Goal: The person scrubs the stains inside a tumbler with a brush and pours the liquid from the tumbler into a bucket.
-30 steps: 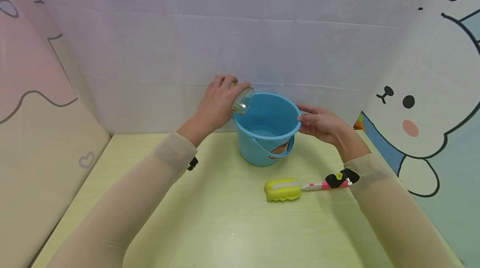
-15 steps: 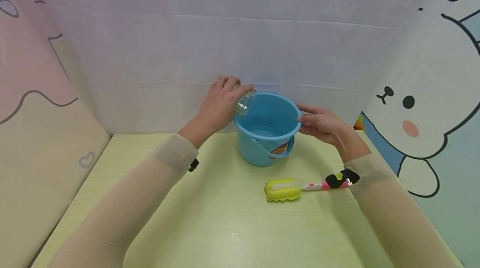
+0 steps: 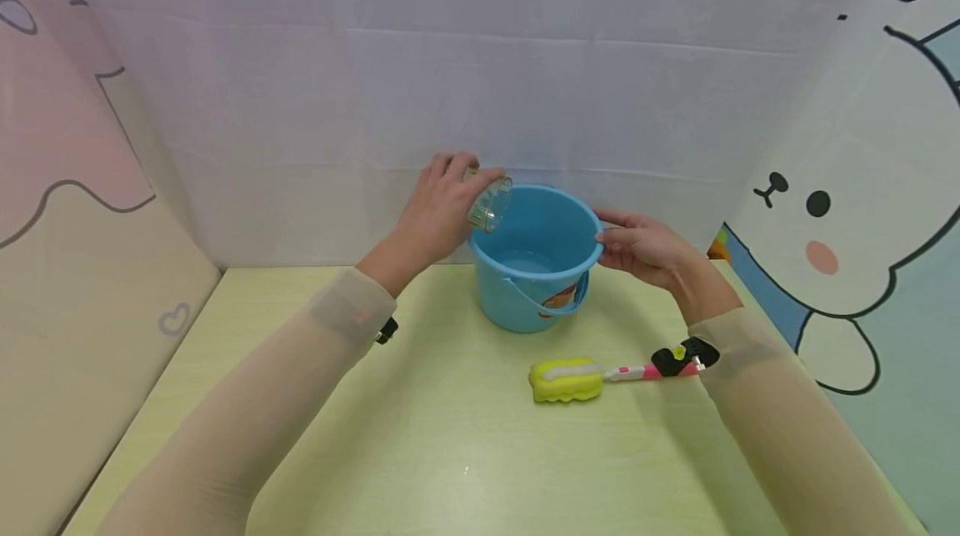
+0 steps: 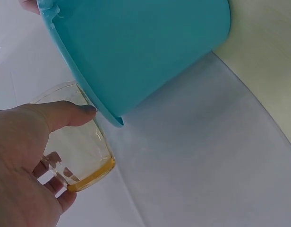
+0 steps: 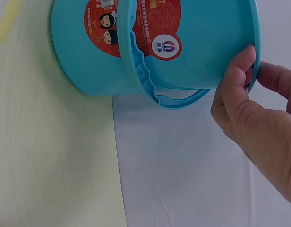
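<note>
My left hand (image 3: 442, 207) grips a clear drinking glass (image 3: 491, 204), its thumb and fingers curled round the sides. The glass is tilted, mouth toward the inside of a blue bucket (image 3: 510, 303), right at the left rim. In the left wrist view the glass (image 4: 84, 151) shows an amber tint at its base. My right hand (image 3: 641, 248) pinches the bucket's right rim; the right wrist view shows fingers and thumb on either side of that rim. The bucket stands upright, a little clear liquid at its bottom, its handle (image 5: 129, 42) hanging down over a red label (image 5: 155, 28).
A yellow sponge brush (image 3: 566, 379) with a white and pink handle (image 3: 637, 373) lies on the pale wooden table (image 3: 420, 453) in front of the bucket. White cloth (image 3: 480, 86) hangs behind; printed cartoon panels (image 3: 847, 211) stand at both sides.
My left hand has shifted slightly to the right with the glass, a little further over the bucket's rim. My right hand, the bucket and the brush have stayed in place.
</note>
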`<state>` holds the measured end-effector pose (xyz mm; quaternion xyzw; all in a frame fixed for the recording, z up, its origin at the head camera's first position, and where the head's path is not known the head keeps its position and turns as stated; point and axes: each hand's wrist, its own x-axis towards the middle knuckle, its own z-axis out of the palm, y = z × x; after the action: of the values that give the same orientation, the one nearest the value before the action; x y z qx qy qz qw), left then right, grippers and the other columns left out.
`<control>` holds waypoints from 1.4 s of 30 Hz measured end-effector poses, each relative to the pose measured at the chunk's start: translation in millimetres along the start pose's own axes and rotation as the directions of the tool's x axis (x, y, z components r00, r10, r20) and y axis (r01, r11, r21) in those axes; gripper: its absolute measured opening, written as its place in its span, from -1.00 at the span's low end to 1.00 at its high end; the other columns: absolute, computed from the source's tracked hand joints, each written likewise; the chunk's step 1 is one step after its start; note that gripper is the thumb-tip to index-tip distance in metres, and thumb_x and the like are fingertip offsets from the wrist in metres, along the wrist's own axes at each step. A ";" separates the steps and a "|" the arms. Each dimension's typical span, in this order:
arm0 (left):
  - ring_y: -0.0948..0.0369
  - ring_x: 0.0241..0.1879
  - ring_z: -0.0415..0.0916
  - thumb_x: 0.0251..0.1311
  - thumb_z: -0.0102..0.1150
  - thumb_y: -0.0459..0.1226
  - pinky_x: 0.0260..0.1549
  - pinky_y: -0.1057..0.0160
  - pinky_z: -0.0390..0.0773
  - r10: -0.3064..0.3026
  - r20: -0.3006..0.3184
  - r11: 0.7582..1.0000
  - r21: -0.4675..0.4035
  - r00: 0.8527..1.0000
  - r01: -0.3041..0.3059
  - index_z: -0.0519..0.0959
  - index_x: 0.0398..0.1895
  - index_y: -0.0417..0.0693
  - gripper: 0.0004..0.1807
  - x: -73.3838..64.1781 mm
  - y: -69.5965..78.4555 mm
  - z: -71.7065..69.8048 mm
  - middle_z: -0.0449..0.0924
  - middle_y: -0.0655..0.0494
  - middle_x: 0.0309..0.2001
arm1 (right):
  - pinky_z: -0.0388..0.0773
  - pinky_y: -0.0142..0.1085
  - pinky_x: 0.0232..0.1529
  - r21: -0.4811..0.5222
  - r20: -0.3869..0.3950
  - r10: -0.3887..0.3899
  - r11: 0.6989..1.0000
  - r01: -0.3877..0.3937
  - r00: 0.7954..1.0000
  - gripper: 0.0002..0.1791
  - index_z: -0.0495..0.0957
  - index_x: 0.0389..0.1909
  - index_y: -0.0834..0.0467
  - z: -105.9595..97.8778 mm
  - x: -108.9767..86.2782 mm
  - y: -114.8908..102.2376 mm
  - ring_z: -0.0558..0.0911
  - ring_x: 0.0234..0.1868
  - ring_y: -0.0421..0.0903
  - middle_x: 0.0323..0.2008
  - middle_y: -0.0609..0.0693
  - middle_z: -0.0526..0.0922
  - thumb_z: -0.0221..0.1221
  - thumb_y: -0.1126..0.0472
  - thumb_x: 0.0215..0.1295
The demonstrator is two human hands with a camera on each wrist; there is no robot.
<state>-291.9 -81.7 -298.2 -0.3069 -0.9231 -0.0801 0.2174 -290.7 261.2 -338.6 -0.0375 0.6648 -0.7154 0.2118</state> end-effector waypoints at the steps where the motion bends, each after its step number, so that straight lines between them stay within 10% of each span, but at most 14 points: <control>1: -0.16 0.34 0.25 0.17 0.49 -0.45 0.30 -0.18 0.41 -0.008 0.005 1.000 -0.006 1.000 0.008 0.42 0.53 0.18 -0.15 0.1 0.1 -0.2 0.39 -0.12 0.31 | 0.72 -0.29 -0.02 0.000 -0.001 0.001 1.000 -0.001 1.000 -0.25 -0.04 0.72 0.20 -0.1 0.1 0.0 0.76 -0.13 -0.09 0.09 0.13 0.68 0.05 0.37 0.65; 14: -0.16 0.35 0.22 0.09 0.64 -0.31 0.32 -0.17 0.37 -0.131 0.051 0.972 -0.189 0.990 0.139 0.33 0.59 0.16 -0.02 -1.5 0.5 -2.5 0.36 -0.12 0.36 | 0.73 -0.29 -0.03 0.010 -0.013 0.006 1.000 -0.006 1.000 -0.25 -0.02 0.71 0.19 -1.4 0.0 0.5 0.75 -0.13 -0.08 0.10 0.17 0.66 0.06 0.36 0.65; 42: -0.07 0.36 0.25 0.05 0.66 -0.25 0.26 -0.15 0.45 -0.323 0.010 0.798 -0.535 0.946 0.278 0.32 0.56 -0.01 0.00 -24.3 -7.6 1.2 0.39 -0.10 0.32 | 0.71 -0.30 -0.01 0.008 0.001 0.005 1.000 -0.005 1.000 -0.23 -0.07 0.72 0.21 -1.4 -3.8 -2.7 0.75 -0.12 -0.11 0.11 0.13 0.67 0.06 0.35 0.65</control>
<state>-279.4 -100.3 -310.3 -0.2008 -0.8921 -0.3772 0.1466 -288.4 263.9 -335.3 -0.0350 0.6619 -0.7175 0.2140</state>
